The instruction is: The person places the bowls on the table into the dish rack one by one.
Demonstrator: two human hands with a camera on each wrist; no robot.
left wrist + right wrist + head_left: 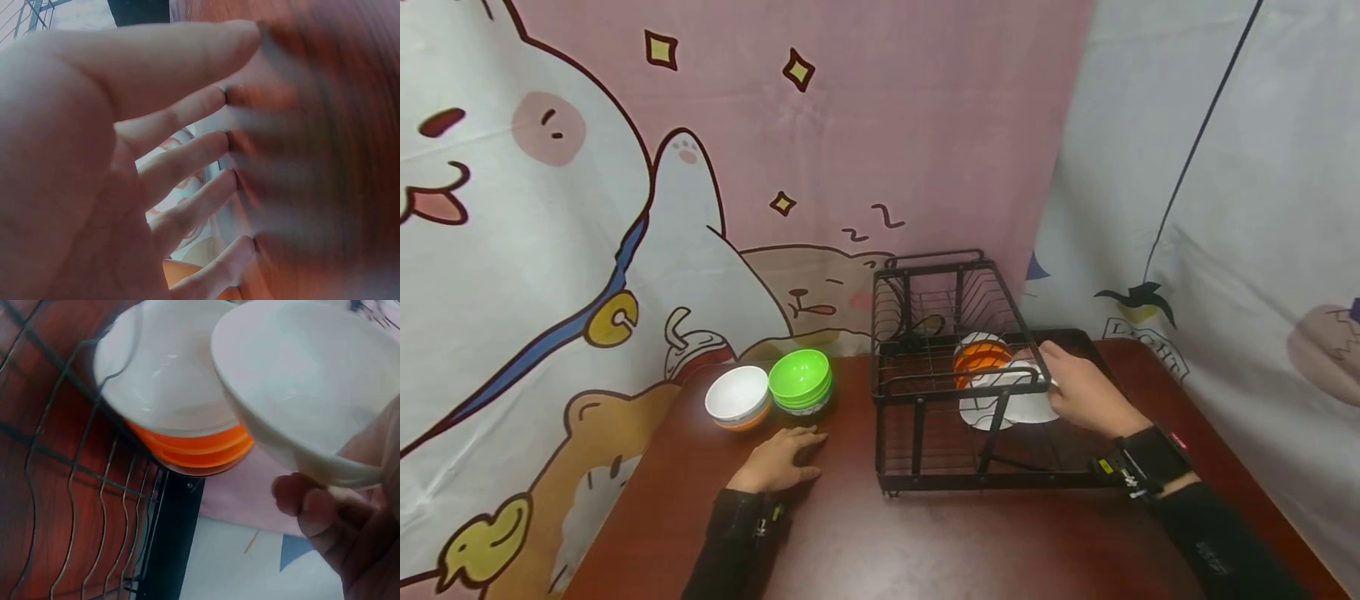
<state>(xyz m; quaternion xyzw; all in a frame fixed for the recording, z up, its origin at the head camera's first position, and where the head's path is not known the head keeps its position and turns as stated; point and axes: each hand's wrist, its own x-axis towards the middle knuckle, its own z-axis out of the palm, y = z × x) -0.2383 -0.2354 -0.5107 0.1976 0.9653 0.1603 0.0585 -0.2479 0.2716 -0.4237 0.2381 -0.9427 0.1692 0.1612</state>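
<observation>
My right hand [1086, 387] reaches in at the right side of the black wire dish rack [951, 481]. It pinches a white bowl [300, 381] by the rim, thumb inside and fingers underneath. Beside this bowl, in the right wrist view, another white bowl [162, 375] sits on stacked orange bowls [194, 450] against the rack wires. My left hand [778, 462] rests on the table with its fingers spread and fingertips touching the wood. Just beyond it are a green bowl stack [801, 375] and a stack topped by a white bowl [737, 393].
The rack's upper basket [958, 268] rises over the bowls, with wires and posts between them and the table front. A black tray [1078, 346] lies at the rack's right. A printed cloth [850, 125] hangs behind the brown table [925, 550].
</observation>
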